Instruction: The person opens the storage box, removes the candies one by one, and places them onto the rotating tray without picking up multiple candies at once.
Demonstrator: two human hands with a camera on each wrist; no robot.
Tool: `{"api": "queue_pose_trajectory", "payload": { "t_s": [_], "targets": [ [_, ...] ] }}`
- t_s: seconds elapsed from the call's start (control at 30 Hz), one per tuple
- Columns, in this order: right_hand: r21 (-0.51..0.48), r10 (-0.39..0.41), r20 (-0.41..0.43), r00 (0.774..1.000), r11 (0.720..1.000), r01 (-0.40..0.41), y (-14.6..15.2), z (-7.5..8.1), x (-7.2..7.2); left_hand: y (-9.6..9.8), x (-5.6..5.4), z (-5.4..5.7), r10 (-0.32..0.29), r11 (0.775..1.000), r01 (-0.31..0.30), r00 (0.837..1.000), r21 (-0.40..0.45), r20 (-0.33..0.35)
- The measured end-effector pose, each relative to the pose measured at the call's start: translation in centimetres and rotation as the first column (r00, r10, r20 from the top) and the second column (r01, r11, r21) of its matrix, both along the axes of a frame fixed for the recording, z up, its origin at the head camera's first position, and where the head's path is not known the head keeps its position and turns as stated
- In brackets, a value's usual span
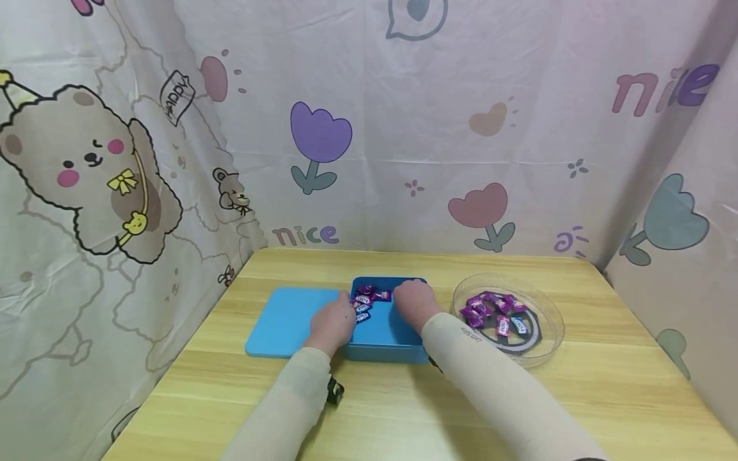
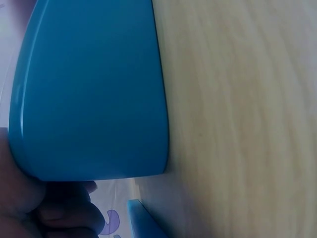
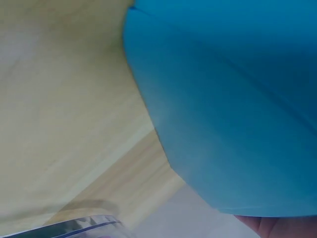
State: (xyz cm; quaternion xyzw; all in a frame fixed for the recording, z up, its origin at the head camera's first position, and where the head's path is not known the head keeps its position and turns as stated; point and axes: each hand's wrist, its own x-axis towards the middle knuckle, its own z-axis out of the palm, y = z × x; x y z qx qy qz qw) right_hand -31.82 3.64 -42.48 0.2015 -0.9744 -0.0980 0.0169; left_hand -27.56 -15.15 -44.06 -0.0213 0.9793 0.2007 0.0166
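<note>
Table [image 1: 380,416]: pale wood-grain, backed by a printed curtain [image 1: 369,83].
Left hand [image 1: 334,323]: gripped the left rim of the blue box [image 1: 383,353].
Right hand [image 1: 415,299]: reached over the box's right side; whether it held anything could not be told.
Wrapped sweets [image 1: 363,299]: lay inside the box, toward its left.
Blue lid [image 1: 282,323]: lay flat, left of the box.
Clear dish [image 1: 553,342]: stood to the right, holding more sweets, mostly purple.

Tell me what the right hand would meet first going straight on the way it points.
Probably the far wall of the blue box, just ahead and slightly left of the right hand. Depth is unclear, though, so the hand might pass over it.
</note>
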Motion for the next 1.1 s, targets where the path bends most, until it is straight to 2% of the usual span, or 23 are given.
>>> {"api": "queue_pose_trajectory", "payload": {
  "t_s": [0.53, 0.87, 1.1],
  "targets": [
    [-0.051, 0.011, 0.037, 0.999, 0.999, -0.009, 0.4, -0.7, -0.1, 0.0, -0.1, 0.0, 0.001, 1.000, -0.001, 1.000, -0.008, 0.002],
    [-0.075, 0.073, -0.006, 0.997, 0.994, -0.074, 0.8, -1.5, 0.2, 0.1, 0.0, 0.4, 0.004, 1.000, -0.004, 1.000, 0.005, 0.007],
    [-0.049, 0.138, -0.055, 0.989, 0.989, -0.141, 1.2, -2.1, 0.6, 0.0, 0.1, 0.3, -0.007, 1.000, 0.007, 1.000, 0.002, 0.016]
  ]
}}
